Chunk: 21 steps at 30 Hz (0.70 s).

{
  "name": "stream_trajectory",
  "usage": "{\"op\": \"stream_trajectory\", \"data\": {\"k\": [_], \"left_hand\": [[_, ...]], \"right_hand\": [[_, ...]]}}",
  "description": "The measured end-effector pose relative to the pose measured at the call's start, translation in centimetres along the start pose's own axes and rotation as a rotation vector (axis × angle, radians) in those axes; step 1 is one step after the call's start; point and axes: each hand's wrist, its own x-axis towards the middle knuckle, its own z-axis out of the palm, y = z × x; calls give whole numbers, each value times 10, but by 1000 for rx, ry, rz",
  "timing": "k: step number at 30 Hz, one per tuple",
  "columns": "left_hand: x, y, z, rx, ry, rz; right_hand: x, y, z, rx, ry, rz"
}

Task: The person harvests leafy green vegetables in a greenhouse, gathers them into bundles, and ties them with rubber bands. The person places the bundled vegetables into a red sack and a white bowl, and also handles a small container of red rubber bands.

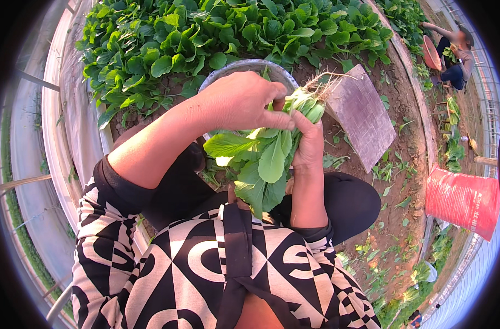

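My right hand [309, 142] grips a bunch of leafy greens [272, 162] near its base. The pale roots [324, 88], with soil on them, point up and to the right, and the broad green leaves hang down towards my lap. My left hand [250, 100] reaches across from the left, its thumb and fingers at the stems beside my right hand; whether it pinches a stem is unclear. Beneath my left hand and forearm stands a round basin [254, 63], its inside mostly hidden.
Dense leafy plants [233, 28] grow beyond the basin. A flat board [363, 119] lies tilted on the soil at right, among loose leaves. Further right are a red printed sack [461, 201] and a crouching person [459, 61] beside a reddish basin [431, 53]. Plastic sheeting [60, 107] runs along the left.
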Motion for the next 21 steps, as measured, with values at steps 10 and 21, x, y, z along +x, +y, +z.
{"op": "stream_trajectory", "data": {"k": [10, 21], "left_hand": [[0, -10, -3, -99, 92, 74], [10, -30, -22, 295, 305, -291]], "right_hand": [[1, -1, 3, -294, 157, -265], [3, -3, -2, -180, 20, -263]]}}
